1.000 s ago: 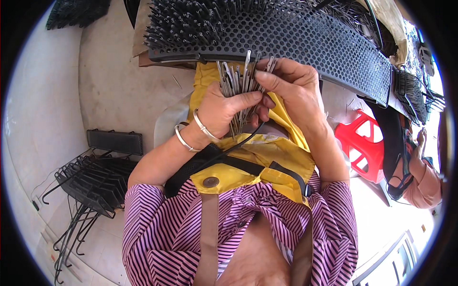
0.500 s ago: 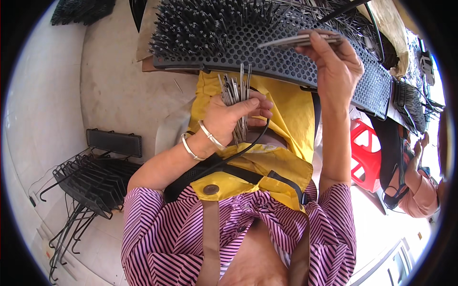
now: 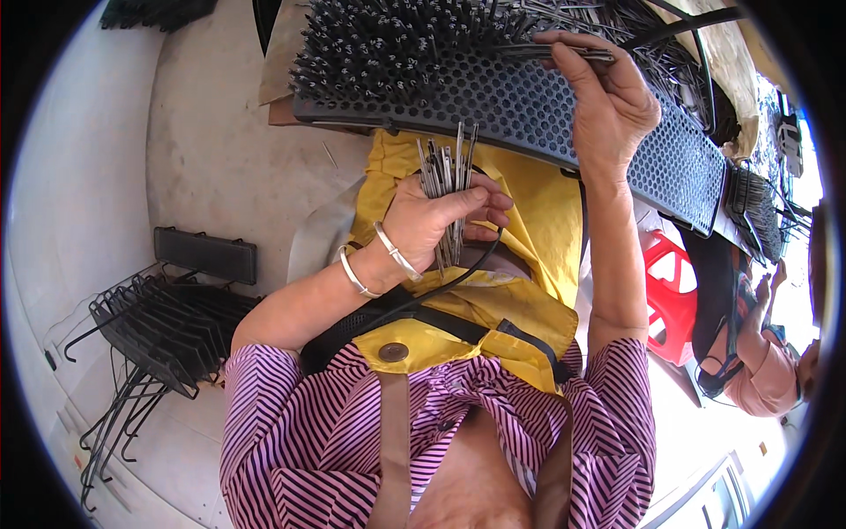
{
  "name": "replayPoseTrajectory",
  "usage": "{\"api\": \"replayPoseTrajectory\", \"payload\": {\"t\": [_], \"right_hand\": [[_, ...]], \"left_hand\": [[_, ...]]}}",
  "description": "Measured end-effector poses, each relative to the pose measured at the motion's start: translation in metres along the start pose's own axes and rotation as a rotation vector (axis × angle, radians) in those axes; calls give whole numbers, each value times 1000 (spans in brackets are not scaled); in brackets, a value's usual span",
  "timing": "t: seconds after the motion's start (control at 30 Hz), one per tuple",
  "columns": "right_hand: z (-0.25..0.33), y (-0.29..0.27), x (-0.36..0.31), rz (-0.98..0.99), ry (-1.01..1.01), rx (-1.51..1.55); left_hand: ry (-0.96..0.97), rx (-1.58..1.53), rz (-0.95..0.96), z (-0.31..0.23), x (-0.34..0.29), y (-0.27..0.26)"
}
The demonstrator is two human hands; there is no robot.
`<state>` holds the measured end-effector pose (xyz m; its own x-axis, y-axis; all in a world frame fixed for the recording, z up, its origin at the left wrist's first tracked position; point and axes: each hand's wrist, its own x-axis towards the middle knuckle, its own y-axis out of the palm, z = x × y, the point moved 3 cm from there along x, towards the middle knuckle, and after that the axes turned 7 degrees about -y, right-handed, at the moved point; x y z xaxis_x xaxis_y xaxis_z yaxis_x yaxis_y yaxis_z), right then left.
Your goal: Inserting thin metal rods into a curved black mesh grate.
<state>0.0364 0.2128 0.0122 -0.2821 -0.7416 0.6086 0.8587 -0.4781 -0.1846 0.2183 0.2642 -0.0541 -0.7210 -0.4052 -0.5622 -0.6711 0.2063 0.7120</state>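
A bundle of thin metal strips [image 3: 451, 167] stands roughly upright in my left hand [image 3: 441, 212], fingers wrapped round it above the yellow apron [image 3: 529, 207]. My right hand [image 3: 612, 101] is raised over the black perforated rack [image 3: 520, 110] and pinches a few more flat metal strips [image 3: 573, 53], which point left. The rack's left part is packed with dark upright rods [image 3: 379, 53] with shiny tips. Bare round holes show across its middle and right. Whether the right hand's strips touch the rods, I cannot tell.
Loose dark strips [image 3: 608, 22] lie heaped behind the rack. Black hooked frames [image 3: 163, 331] stand on the floor at left, near a black flat panel [image 3: 204, 256]. A red plastic stool [image 3: 670, 300] is at right, beside another person [image 3: 758, 361]. A black bar [image 3: 687, 26] crosses the far right.
My right hand has moved slightly away and left, bringing its strips closer to the packed rods. The left hand keeps its bundle, and the view has shifted a little.
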Motion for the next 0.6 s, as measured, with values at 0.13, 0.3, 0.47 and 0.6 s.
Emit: {"api": "replayPoseTrajectory", "payload": {"t": [0.13, 0.3, 0.47, 0.6], "right_hand": [[-1, -2, 3, -62, 62, 141], [-2, 2, 3, 2, 52, 66], [3, 5, 3, 86, 18, -78], [6, 10, 3, 148, -45, -190]], "left_hand": [[-16, -1, 20, 1, 1, -2], [-38, -16, 24, 3, 1, -3], [-36, -16, 20, 2, 0, -2], [-26, -24, -14, 0, 0, 0]]}}
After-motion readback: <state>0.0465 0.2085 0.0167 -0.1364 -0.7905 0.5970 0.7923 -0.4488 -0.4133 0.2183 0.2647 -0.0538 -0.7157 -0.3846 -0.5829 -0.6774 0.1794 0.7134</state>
